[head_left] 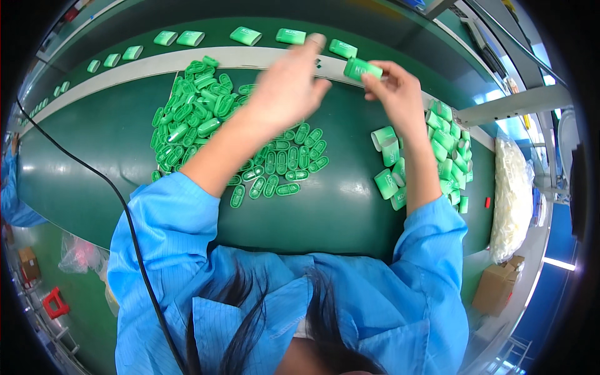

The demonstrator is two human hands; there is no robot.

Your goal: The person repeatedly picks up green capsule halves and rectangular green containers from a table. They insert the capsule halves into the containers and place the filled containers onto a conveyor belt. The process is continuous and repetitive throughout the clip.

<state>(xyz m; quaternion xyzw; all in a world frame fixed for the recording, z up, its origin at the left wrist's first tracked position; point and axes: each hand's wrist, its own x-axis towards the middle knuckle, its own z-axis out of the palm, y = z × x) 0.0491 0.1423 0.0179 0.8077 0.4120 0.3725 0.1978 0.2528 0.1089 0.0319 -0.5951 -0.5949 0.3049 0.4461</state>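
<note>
My right hand [397, 90] pinches a green plastic casing [357, 67] with pale lettering between thumb and fingers, over the white rail at the far side of the table. To its left, my left hand [289, 86] is blurred, thumb and forefinger apart, with nothing visible in it. Its fingertip comes close to a green casing [291, 36] on the conveyor, and another casing [343, 49] lies just right of that. Beneath my left forearm spreads a heap of small oval green end caps [281, 161]. Beside my right forearm sits a pile of hollow green casings [445, 147].
A conveyor belt [212, 25] carries a row of casings along the far side, behind the white rail [137, 74]. A black cable [94, 169] crosses at left. On the right are a metal post [519, 106], a bulky white plastic bag [509, 194] and a small red piece [487, 202].
</note>
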